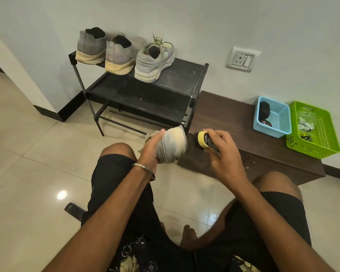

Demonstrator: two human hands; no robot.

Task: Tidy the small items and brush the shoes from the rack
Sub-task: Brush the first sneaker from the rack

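The person sits on the shiny cream tile floor (37, 154) with both knees up. The left hand (152, 147) has its grip clenched around a pale grey sneaker with a cream sole (173, 143), held in the air just past the left knee. The sneaker's long axis runs from about 8 o'clock to 2 o'clock, and its cream sole end points toward 2 o'clock, near the front leg of the black metal shoe rack (145, 95).

The right hand (222, 154) has its grip closed on a small black brush with a yellow round end (206, 139). The yellow end points at 10 o'clock, toward the sneaker, and sits just beside it.

The brush hovers over the near left edge of the low dark brown wooden surface (234, 118). At the surface's far right end, at 3 o'clock, stand a blue plastic basket (273, 118) and a green plastic basket (320, 134), touching each other.

On the rack's top shelf, at 12 o'clock, three shoes stand heels out: two grey knit shoes (106, 50) and a second pale grey sneaker (155, 59). The right half of that shelf is bare.

A black remote control (75, 211) lies on the floor at 8 o'clock, beside the left thigh.
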